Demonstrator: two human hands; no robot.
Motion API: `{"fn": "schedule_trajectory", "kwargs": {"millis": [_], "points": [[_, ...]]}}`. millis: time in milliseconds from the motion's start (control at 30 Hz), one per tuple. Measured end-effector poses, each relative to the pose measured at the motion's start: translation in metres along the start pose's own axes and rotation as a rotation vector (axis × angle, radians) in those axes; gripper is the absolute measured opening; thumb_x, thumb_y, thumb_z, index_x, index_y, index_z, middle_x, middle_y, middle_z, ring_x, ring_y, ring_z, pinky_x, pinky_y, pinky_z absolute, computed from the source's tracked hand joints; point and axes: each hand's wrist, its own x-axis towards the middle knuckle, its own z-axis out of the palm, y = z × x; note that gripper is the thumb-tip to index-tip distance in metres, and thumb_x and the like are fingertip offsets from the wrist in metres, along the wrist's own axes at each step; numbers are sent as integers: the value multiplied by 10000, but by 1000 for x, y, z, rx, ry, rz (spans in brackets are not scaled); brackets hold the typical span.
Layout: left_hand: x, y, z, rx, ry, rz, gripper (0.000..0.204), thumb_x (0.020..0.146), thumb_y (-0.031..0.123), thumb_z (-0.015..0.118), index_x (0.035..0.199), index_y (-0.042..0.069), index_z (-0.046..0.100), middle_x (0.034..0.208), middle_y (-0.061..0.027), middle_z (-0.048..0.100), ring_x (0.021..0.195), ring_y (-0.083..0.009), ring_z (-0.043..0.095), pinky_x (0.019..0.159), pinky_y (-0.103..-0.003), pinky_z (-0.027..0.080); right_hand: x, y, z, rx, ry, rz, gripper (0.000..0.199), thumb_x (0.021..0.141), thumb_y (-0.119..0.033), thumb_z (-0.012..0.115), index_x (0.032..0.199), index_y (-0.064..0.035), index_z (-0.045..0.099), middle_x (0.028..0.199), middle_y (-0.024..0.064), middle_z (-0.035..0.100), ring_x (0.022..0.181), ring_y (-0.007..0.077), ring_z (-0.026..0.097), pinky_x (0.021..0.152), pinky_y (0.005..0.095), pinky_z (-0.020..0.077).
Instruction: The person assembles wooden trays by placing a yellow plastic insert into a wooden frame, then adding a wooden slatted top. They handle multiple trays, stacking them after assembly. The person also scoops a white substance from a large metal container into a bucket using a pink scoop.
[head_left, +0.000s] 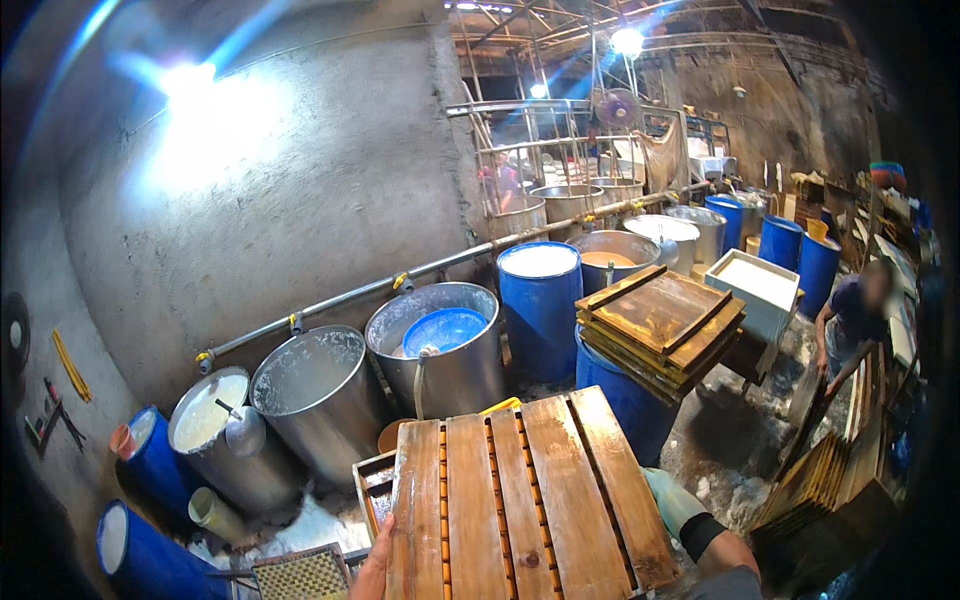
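Note:
A slatted wooden board (560, 490), wet and brown with dark gaps between its planks, fills the lower middle in front of me. My left hand (376, 565) is bare and closed on the board's left edge. At the opposite edge, my right hand (672, 500), in a pale glove with a black cuff above it, grips the board; its fingertips are hidden. Part of a shallow wooden frame (364, 490) shows behind the board's left side. Just beyond the board, a stack of wooden boards (655, 315) rests on a blue barrel (630, 405).
Large metal vats (320, 400) line the wall beneath a pipe (350, 300) with yellow-handled taps. A blue barrel (540, 310) holds white material. At right, a person (855, 310) bends near leaning boards (800, 490). A woven panel (300, 578) lies at lower left.

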Motion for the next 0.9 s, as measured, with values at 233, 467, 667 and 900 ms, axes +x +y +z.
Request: {"fn": "schedule_trajectory", "kwargs": {"millis": [233, 467, 667, 900], "points": [[2, -3, -9, -76, 42, -3, 661, 1062, 549, 510, 1529, 83, 483, 1471, -113, 575, 1325, -266, 569, 1116, -433, 470, 24, 4, -9, -191, 20, -51, 466, 1043, -388, 642, 1246, 30, 676, 1119, 106, 748, 956, 202, 694, 849, 364, 561], [-24, 16, -7, -289, -53, -92, 665, 1052, 577, 516, 1490, 76, 518, 1299, -121, 672, 1138, -264, 683, 975, -449, 575, 33, -51, -2, -250, 80, -269, 562, 1026, -461, 654, 1224, 64, 687, 1131, 131, 748, 986, 201, 677, 876, 368, 549], [-69, 58, -17, -361, -124, 36, 699, 1049, 633, 469, 1461, 77, 565, 1271, -112, 705, 1078, -258, 713, 909, -441, 612, -27, -153, 29, -388, 95, -461, 465, 1043, -378, 630, 1236, 42, 674, 1096, 108, 731, 993, 180, 648, 889, 347, 521], [-140, 86, -156, -603, -252, 191, 638, 1079, 593, 435, 1415, 76, 602, 1240, -103, 729, 1039, -263, 733, 901, -428, 611, -204, -219, 232, 423, -513, -359, 341, 1043, -314, 648, 1219, -27, 706, 1094, 74, 754, 924, 179, 706, 874, 326, 572]]}}
